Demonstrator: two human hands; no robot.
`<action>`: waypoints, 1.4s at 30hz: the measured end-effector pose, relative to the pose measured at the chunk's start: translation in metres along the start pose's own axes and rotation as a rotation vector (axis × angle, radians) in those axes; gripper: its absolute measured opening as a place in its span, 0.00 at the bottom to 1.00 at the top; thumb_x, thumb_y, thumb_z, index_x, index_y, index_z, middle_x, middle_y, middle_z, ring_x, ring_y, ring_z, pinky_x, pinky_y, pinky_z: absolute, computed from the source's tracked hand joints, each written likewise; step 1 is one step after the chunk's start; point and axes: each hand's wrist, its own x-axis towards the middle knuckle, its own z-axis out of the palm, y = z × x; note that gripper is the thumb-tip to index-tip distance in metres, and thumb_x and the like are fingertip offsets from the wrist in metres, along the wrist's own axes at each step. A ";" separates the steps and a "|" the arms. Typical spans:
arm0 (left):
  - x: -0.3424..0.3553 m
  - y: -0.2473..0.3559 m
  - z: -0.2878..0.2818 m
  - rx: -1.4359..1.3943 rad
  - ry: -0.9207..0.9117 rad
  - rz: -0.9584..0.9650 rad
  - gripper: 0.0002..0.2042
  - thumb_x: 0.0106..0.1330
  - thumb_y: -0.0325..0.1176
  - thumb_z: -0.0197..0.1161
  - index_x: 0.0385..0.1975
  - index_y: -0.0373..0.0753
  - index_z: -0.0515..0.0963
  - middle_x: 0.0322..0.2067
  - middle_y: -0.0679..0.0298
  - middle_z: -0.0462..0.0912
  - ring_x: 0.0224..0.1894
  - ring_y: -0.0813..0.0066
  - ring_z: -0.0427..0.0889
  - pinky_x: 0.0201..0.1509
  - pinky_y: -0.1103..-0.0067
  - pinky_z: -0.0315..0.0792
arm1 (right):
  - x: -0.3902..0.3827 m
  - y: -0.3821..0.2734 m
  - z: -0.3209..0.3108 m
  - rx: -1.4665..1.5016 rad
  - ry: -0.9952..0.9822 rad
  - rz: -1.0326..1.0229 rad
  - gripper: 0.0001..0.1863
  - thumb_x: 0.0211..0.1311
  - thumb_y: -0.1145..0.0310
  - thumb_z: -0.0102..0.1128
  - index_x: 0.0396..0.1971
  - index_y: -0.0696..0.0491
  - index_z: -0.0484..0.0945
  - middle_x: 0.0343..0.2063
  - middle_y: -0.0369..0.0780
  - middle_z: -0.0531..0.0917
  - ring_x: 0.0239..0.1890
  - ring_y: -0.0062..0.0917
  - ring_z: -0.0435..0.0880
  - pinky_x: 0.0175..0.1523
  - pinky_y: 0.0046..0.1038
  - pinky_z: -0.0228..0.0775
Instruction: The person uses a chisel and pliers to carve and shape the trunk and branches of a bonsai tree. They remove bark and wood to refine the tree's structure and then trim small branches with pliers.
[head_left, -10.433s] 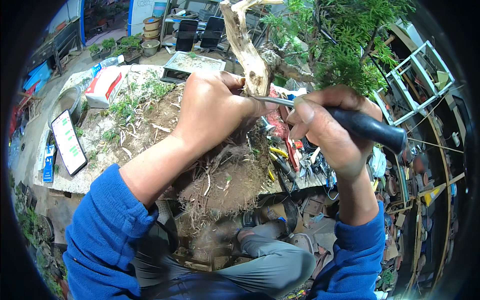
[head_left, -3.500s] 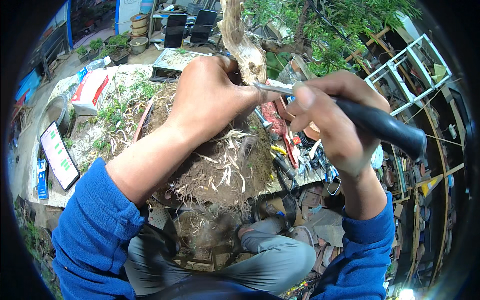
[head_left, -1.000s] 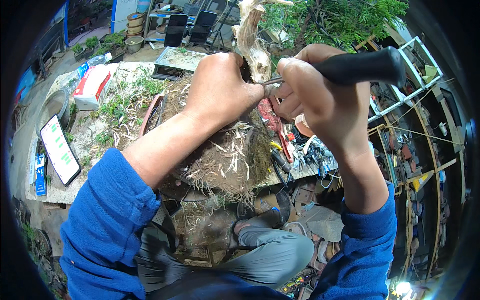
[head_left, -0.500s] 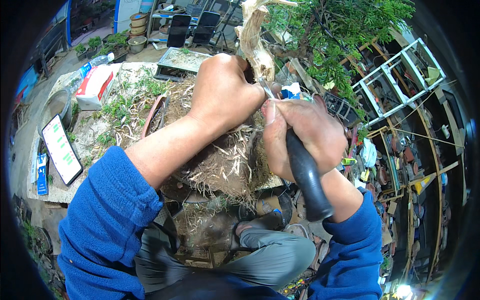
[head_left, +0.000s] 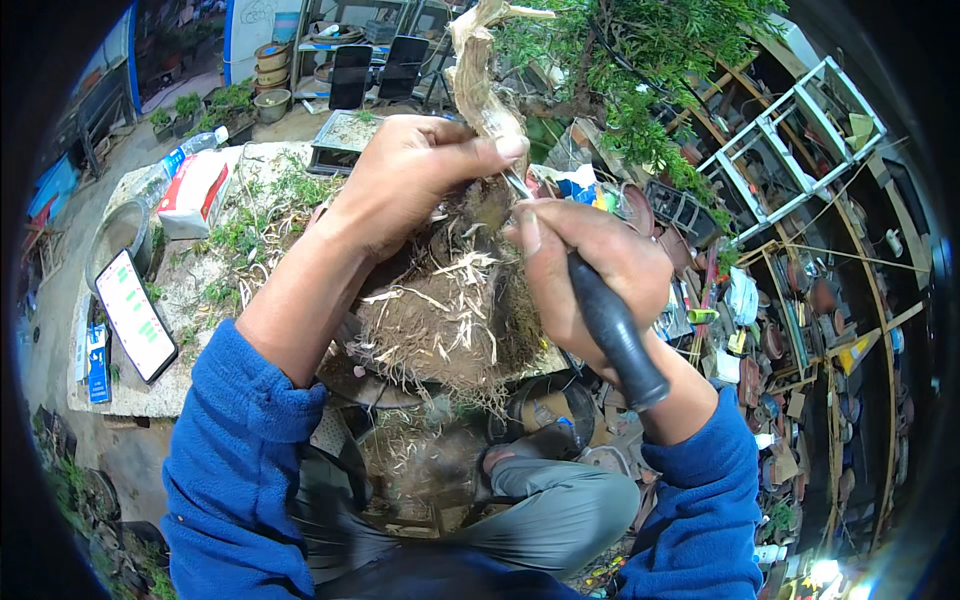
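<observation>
A juniper-like bonsai tree stands before me, its stripped, pale trunk (head_left: 478, 85) rising from a soil root ball (head_left: 430, 325) strewn with wood shavings. My left hand (head_left: 405, 180) is closed around the trunk's lower part, the thumb pressed on the bare wood and the other fingers mostly hidden. In my right hand (head_left: 605, 265) is a carving tool (head_left: 615, 330) with a thick black handle, gripped with the butt toward me. Its thin metal shaft reaches the wood just below my left thumb; the tip is hard to make out. Green foliage (head_left: 650, 75) spreads beyond, to the right.
On the pale slab (head_left: 200, 275) at left lie a lit phone (head_left: 136, 318), a tissue pack (head_left: 193, 195), a plastic bottle (head_left: 190, 150) and a grey bowl (head_left: 118, 240). Wooden shelves with small pots and a pale metal frame (head_left: 795, 145) stand at right.
My left thumb now lies up against the trunk near the tool's shaft, and the left wrist has turned. The view has shifted slightly; my right hand still holds the tool.
</observation>
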 end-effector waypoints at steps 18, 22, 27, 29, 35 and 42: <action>-0.002 -0.012 -0.014 -0.437 0.002 0.030 0.30 0.62 0.31 0.70 0.64 0.25 0.72 0.45 0.53 0.87 0.45 0.69 0.88 0.56 0.77 0.79 | 0.020 -0.023 -0.010 0.196 0.130 0.323 0.13 0.69 0.70 0.63 0.42 0.67 0.83 0.30 0.51 0.90 0.33 0.30 0.92 0.40 0.29 0.84; -0.003 -0.004 0.012 -0.005 0.127 0.115 0.32 0.53 0.30 0.80 0.58 0.24 0.76 0.42 0.56 0.89 0.43 0.74 0.88 0.49 0.76 0.82 | 0.035 -0.022 -0.030 0.169 -0.027 0.404 0.15 0.68 0.67 0.61 0.35 0.67 0.84 0.26 0.49 0.89 0.26 0.29 0.90 0.36 0.28 0.80; 0.001 -0.003 0.022 0.320 0.271 0.190 0.21 0.53 0.34 0.81 0.44 0.31 0.86 0.34 0.57 0.92 0.34 0.74 0.90 0.42 0.75 0.82 | 0.057 -0.015 -0.017 0.162 -0.084 0.246 0.03 0.63 0.76 0.65 0.30 0.57 0.84 0.24 0.37 0.84 0.21 0.20 0.85 0.26 0.22 0.75; 0.004 -0.003 0.021 0.332 0.259 0.202 0.18 0.53 0.35 0.80 0.42 0.32 0.88 0.33 0.56 0.92 0.34 0.73 0.90 0.42 0.74 0.82 | 0.064 -0.014 -0.018 0.130 -0.161 0.223 0.05 0.64 0.76 0.64 0.27 0.56 0.82 0.24 0.36 0.84 0.20 0.19 0.85 0.25 0.21 0.74; 0.009 -0.010 0.019 0.466 0.281 0.259 0.16 0.52 0.37 0.78 0.33 0.30 0.88 0.27 0.48 0.88 0.29 0.61 0.90 0.37 0.71 0.81 | 0.076 -0.016 -0.018 -0.004 -0.253 0.190 0.08 0.63 0.78 0.61 0.23 0.56 0.76 0.21 0.36 0.79 0.19 0.23 0.82 0.23 0.24 0.70; 0.015 -0.020 0.019 0.405 0.326 0.348 0.15 0.51 0.38 0.76 0.26 0.29 0.86 0.21 0.45 0.84 0.24 0.52 0.87 0.32 0.67 0.79 | 0.050 -0.018 -0.008 -0.117 -0.139 -0.054 0.02 0.65 0.77 0.67 0.33 0.60 0.85 0.24 0.41 0.87 0.23 0.21 0.86 0.29 0.25 0.76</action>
